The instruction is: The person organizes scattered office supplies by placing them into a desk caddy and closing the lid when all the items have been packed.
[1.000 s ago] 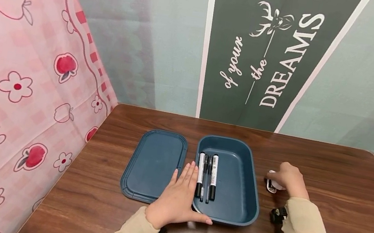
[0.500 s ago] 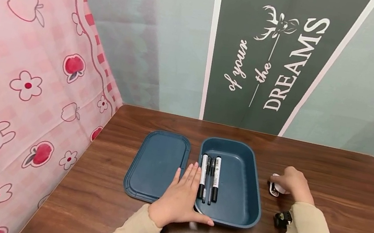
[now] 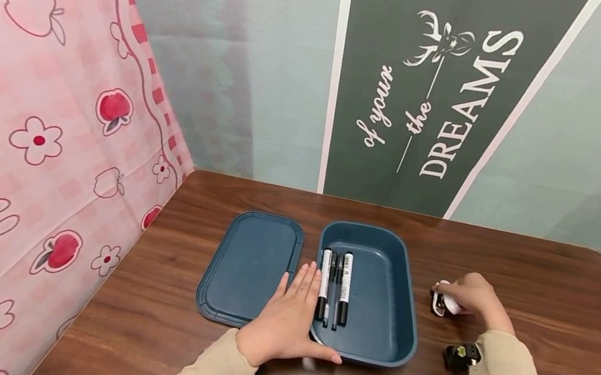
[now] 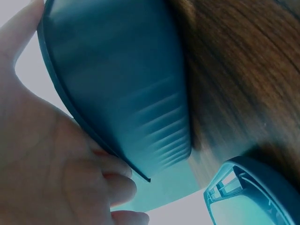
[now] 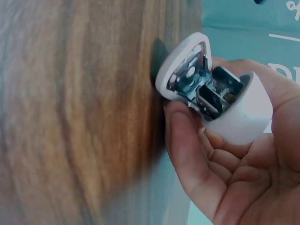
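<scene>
Lying flat with fingers straight and together, left hand (image 3: 286, 324) pressing against the near-left corner of the dark blue rectangular plastic box (image 3: 378, 293), thumb stretched along its near rim toward 3 o'clock, fingers pointing to 12 o'clock. Resting inside the box along its left wall, three black-and-white marker pens (image 3: 334, 286). Lying at 9 o'clock of the box, just beside it, the matching dark blue flat lid (image 3: 248, 265). Curling round a small white plastic correction-tape dispenser (image 5: 220, 101), right hand (image 3: 476, 296) gripping it at 3 o'clock of the box, one end touching the brown wooden table (image 3: 558, 290).
</scene>
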A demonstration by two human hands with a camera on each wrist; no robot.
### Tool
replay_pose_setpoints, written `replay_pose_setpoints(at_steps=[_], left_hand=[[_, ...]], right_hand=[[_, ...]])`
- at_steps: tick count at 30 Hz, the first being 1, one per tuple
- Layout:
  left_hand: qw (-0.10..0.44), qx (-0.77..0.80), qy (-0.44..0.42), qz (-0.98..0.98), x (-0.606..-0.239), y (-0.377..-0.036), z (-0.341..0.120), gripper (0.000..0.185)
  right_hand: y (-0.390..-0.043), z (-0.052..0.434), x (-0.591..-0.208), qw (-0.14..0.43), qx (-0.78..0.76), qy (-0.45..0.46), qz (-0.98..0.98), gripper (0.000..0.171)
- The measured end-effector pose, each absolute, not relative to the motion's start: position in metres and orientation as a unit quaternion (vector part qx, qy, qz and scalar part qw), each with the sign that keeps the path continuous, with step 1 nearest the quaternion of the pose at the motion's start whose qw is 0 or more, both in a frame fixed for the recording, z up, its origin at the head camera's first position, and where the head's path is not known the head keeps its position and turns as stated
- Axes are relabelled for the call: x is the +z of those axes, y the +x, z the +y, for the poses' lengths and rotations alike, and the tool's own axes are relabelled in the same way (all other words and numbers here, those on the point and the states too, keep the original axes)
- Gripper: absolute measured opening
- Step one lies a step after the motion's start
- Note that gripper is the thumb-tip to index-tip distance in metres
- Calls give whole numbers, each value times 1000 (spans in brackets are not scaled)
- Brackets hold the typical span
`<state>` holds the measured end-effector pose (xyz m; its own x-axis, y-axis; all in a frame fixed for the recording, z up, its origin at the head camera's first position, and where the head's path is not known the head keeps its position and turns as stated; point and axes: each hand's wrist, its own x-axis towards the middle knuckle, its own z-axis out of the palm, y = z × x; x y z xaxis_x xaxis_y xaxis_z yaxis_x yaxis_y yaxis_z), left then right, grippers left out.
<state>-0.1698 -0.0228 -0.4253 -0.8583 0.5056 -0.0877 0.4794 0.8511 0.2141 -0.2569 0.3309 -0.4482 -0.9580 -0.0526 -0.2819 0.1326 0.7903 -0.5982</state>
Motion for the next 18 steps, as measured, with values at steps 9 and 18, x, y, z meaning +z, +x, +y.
replay_pose_setpoints(at_steps=[9,18], left_hand=[[83,104,252,959,-426,-172,-25,127],[73,88,270,956,-423,-185,-23,125]], right_hand=[[-254,335,-449,193,-395,30,898,35],[-257,340,-445,197,-402,33,893,37]])
